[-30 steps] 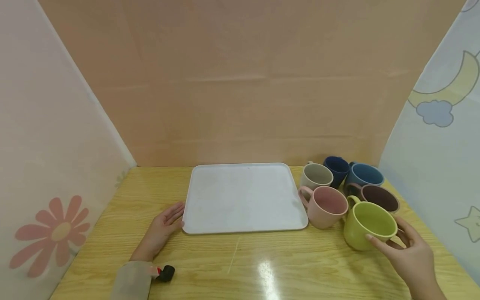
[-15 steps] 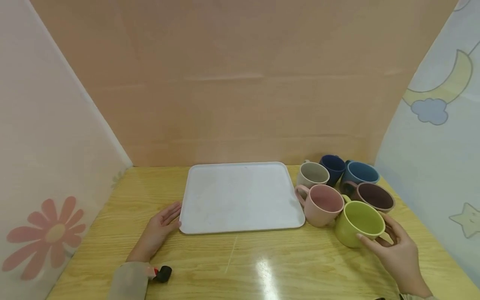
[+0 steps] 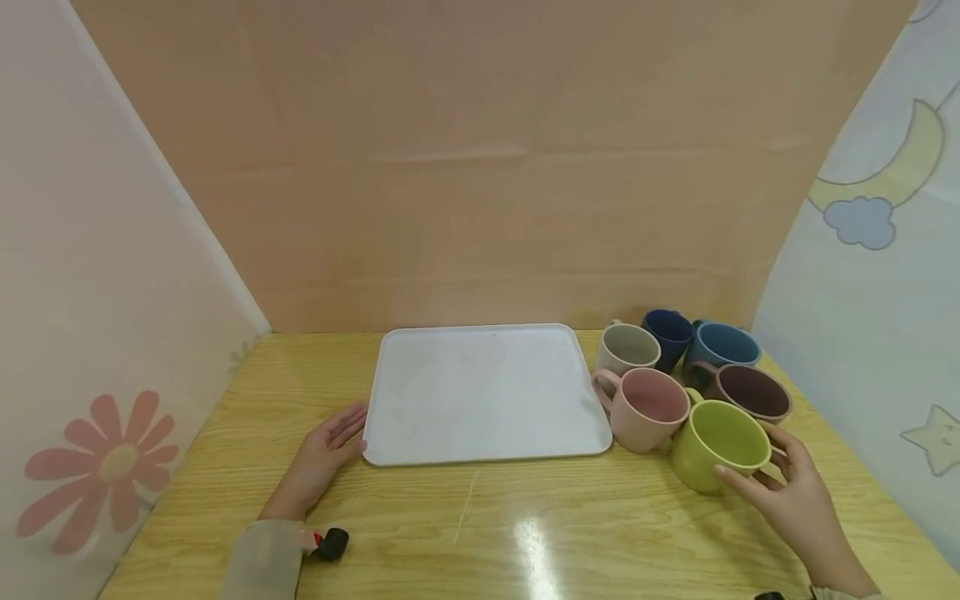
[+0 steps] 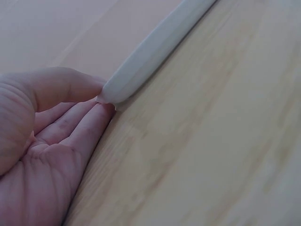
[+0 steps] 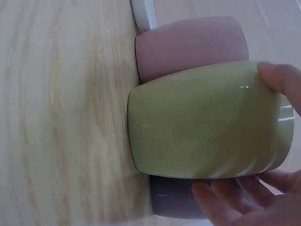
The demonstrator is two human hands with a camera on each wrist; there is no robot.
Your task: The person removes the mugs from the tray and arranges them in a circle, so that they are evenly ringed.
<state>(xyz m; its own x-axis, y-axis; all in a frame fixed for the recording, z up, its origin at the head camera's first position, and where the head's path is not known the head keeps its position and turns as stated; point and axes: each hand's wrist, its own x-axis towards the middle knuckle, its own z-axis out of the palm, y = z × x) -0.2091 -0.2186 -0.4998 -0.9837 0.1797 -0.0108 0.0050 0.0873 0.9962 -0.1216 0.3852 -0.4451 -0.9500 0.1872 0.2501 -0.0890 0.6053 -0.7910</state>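
Note:
At the right of the table, my right hand holds a yellow-green mug, thumb on its near side and fingers curved round the right. The right wrist view shows the yellow-green mug upright with its base at the table, between a pink mug and a dark mug. My left hand lies by the left edge of a white tray. In the left wrist view its thumb and fairly straight fingers touch the corner of the tray.
Behind the yellow-green mug stand a pink mug, a brown-purple mug, a beige mug, a navy mug and a blue mug, close together. An orange-brown backdrop rises behind the wooden table.
Between one second and half a second ago, the right hand and yellow-green mug shifted slightly left, nearer the pink mug. Since then they have hardly moved. The left hand stays at the tray.

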